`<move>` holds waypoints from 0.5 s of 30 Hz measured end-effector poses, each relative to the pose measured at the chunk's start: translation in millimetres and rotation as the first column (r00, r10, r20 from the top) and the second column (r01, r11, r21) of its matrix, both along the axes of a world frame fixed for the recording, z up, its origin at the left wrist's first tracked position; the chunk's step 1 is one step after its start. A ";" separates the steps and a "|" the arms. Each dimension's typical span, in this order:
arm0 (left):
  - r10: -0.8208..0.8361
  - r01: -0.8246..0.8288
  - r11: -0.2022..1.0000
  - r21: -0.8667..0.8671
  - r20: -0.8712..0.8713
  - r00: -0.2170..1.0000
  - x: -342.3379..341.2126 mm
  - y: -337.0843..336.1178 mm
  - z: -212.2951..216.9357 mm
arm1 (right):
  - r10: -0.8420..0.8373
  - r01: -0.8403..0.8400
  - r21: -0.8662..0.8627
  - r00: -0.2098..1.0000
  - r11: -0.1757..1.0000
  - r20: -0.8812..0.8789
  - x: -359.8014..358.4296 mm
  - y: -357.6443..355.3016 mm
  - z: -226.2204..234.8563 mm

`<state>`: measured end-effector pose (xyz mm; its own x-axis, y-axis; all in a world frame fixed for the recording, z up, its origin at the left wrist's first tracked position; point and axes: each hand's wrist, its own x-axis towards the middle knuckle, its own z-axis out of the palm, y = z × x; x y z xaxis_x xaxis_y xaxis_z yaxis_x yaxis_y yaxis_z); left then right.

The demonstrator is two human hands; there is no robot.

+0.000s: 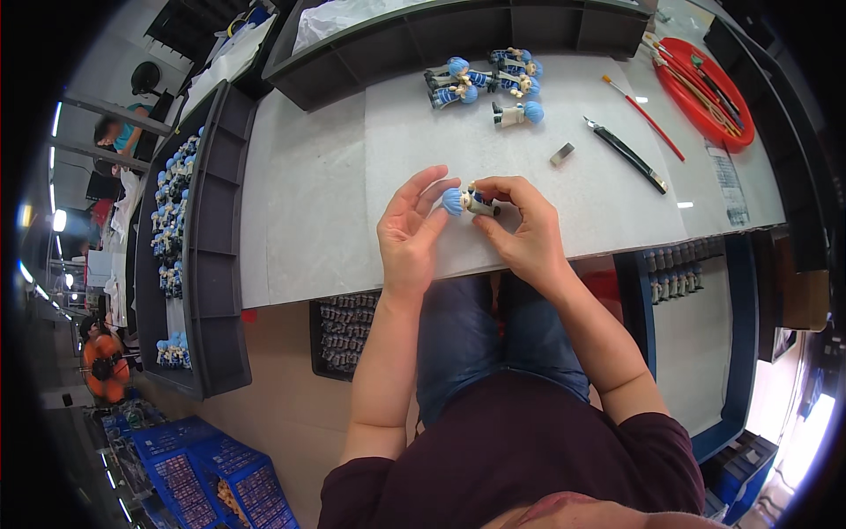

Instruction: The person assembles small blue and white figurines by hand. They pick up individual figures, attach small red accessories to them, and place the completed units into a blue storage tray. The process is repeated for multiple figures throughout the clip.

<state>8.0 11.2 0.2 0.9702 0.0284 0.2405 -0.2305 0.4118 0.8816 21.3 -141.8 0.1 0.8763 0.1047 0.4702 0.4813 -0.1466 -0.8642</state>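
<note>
A small figurine (466, 202) with light-blue hair and a white and dark-blue outfit lies sideways between my hands, just above the near part of the white work sheet. My right hand (526, 227) grips its body and legs between thumb and fingers. At the blue-haired head is my left hand (411, 227), thumb and forefinger on either side of it, the other fingers stretched out. Farther back, several similar figurines (476, 81) lie in a group, and a single figurine (518, 114) lies just in front of them.
A small grey block (562, 154), a black-handled craft knife (627, 157) and a red paintbrush (644, 117) lie to the right. Beyond is a red tray (748, 121) of brushes. Grey crates (223, 238) of figurines stand left; a blue-rimmed tray (738, 353) sits lower right.
</note>
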 end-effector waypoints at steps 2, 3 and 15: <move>-0.002 0.002 1.000 0.015 -0.005 1.000 -0.4 -0.4 0.9 | -0.007 0.007 0.003 1.000 1.000 0.005 0.5 -0.4 -0.8; 0.001 -0.001 1.000 0.020 -0.008 1.000 -0.4 -0.3 0.7 | -0.010 0.010 0.002 1.000 1.000 0.011 0.6 -0.4 -0.9; 0.032 -0.033 0.999 -0.020 -0.042 0.999 0.5 -2.3 -0.6 | -0.054 0.055 -0.027 0.998 0.998 0.032 0.0 -0.2 1.3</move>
